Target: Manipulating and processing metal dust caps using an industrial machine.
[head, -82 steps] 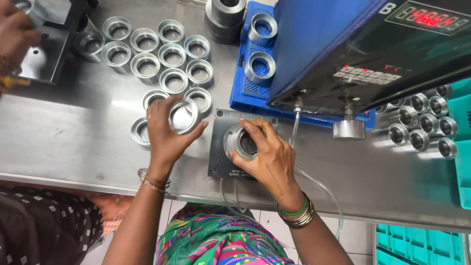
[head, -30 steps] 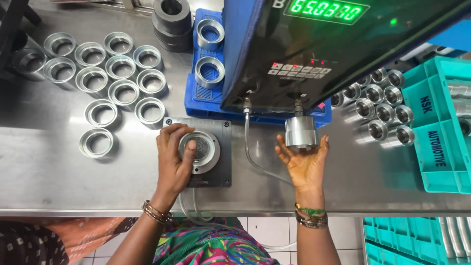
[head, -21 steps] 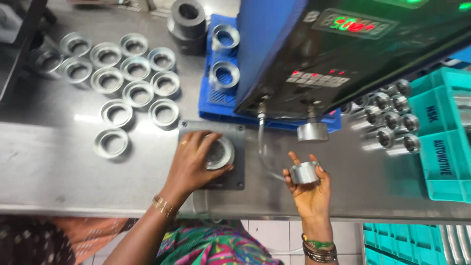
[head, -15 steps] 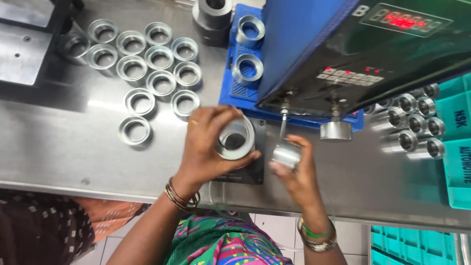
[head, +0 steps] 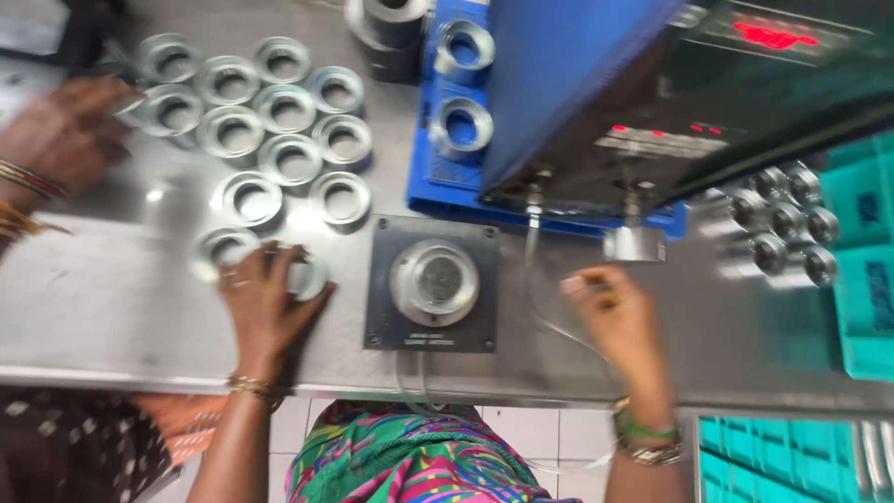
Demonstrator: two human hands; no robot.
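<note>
My left hand [head: 265,303] lies on the steel table, its fingers closed over a shiny metal ring [head: 305,276] just left of the dark square fixture plate [head: 384,317]. A round metal seat [head: 435,281] sits in the middle of that plate. To the right of the plate my right hand [head: 615,312] hovers with curled fingers, below the machine's metal probe head [head: 633,244]. Motion blur hides whether it holds anything.
Several more metal rings [head: 270,130] lie at the back left, where another person's hand [head: 60,130] reaches in. A blue tray [head: 424,191] holds two rings under the blue machine [head: 577,84]. Small metal cylinders [head: 782,219] and teal crates [head: 866,270] are at the right.
My left hand has carried the ring from above the fixture down to the table on its left. My right hand has moved right, away from the fixture. Another person's hand has appeared at the left.
</note>
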